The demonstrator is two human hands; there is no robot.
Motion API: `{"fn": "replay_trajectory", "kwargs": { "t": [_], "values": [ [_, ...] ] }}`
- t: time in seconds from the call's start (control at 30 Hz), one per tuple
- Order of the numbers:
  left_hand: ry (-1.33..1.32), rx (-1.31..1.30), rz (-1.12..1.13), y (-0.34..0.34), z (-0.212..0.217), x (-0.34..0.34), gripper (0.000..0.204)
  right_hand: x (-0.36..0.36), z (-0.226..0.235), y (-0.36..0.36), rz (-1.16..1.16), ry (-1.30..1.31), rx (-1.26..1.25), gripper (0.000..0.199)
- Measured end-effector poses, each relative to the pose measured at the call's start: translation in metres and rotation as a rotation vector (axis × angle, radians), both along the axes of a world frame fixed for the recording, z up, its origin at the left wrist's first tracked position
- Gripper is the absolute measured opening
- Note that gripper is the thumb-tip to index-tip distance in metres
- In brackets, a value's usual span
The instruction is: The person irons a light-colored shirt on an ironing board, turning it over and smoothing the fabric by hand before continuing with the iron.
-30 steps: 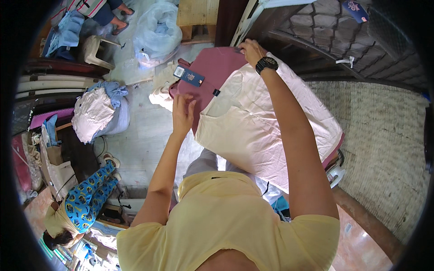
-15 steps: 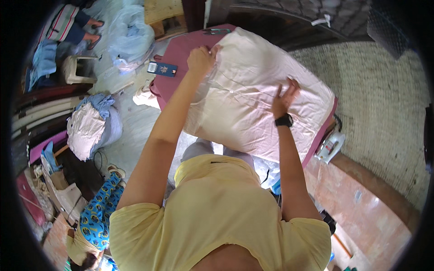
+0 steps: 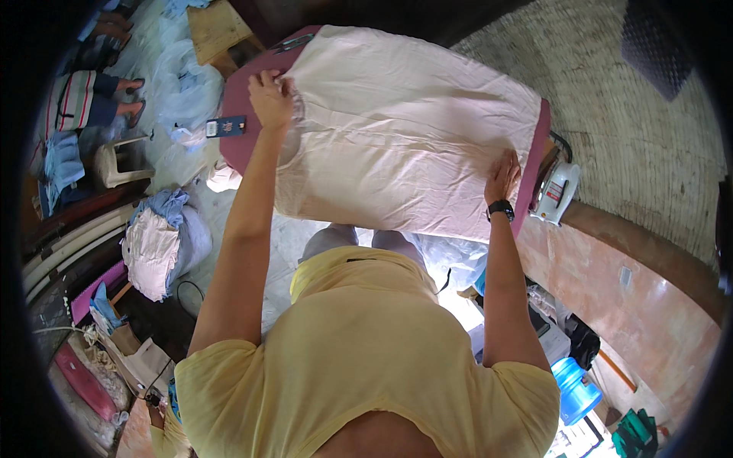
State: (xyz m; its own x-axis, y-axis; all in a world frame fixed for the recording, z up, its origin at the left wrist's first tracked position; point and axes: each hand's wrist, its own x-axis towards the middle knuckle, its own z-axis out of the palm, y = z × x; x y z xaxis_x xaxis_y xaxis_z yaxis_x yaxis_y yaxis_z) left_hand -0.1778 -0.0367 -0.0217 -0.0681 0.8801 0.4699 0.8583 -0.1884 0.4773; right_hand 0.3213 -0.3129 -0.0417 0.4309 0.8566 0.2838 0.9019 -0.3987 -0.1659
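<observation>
A pale pink garment (image 3: 405, 114) is spread over a padded maroon board (image 3: 238, 95), with creases running across its cloth. At its left edge, my left hand (image 3: 271, 101) has bent fingers closed on the cloth; the hand partly hides the grip. Near the right edge, my right hand (image 3: 502, 177) lies flat on the garment, fingers stretched out and holding nothing. A dark blue hang tag (image 3: 227, 127) sits at the board's left edge. Dark metal snips or scissors (image 3: 294, 43) lie at the far left corner.
A white iron (image 3: 557, 192) stands just past the board's right end, its cord behind it. Clear plastic bags (image 3: 183, 88), a stool (image 3: 118, 162) and a cloth bundle (image 3: 156, 244) are on the left. A blue water jug (image 3: 574, 389) is at lower right.
My left hand has drawn the garment's edge leftward over the board. My right hand, raised with fingers spread before, has come down flat near the right edge. The whole view has shifted.
</observation>
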Motion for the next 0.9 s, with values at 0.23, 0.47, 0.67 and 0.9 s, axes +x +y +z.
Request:
{"fn": "replay_trajectory", "kwargs": {
  "t": [0.23, 0.47, 0.67, 0.9],
  "values": [
    [-0.047, -0.161, -0.248, -0.087, 0.026, 0.025, 0.025, 0.061, 0.003, -0.043, -0.184, -0.076, 0.064, 0.029],
    [-0.084, -0.087, -0.501, -0.158, 0.045, 0.110, 0.023, 0.053, -0.007, -0.075, -0.152, 0.132, 0.193, 0.028],
    [-0.172, -0.153, -1.001, -0.164, 0.041, 0.284, 0.021, 0.025, 0.010, -0.100, -0.261, 0.156, 0.227, 0.025],
    [-0.030, -0.075, -1.366, -0.212, 0.014, 0.423, 0.029, 0.022, 0.006, -0.098, -0.258, 0.291, 0.329, 0.020]
  ]
}}
